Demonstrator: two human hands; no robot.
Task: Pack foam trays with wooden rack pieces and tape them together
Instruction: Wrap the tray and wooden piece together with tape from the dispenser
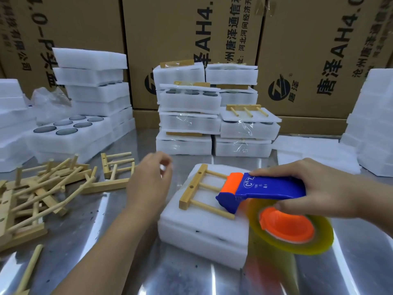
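The right hand (319, 188) is gripping the tape dispenser (265, 188) while the left hand (148, 179) is hovering loose and empty, likely needing to steady the light, crushable-looking foam tray (202, 235) by its sides.

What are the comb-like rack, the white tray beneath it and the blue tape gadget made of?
The rack piece looks like pale wood, seemingly unvarnished: matte tan surface. The foam tray is soft white foam, possibly polyethylene: matte, slightly fuzzy edges. The tape dispenser looks like moulded plastic, blue and orange, with a light sheen.
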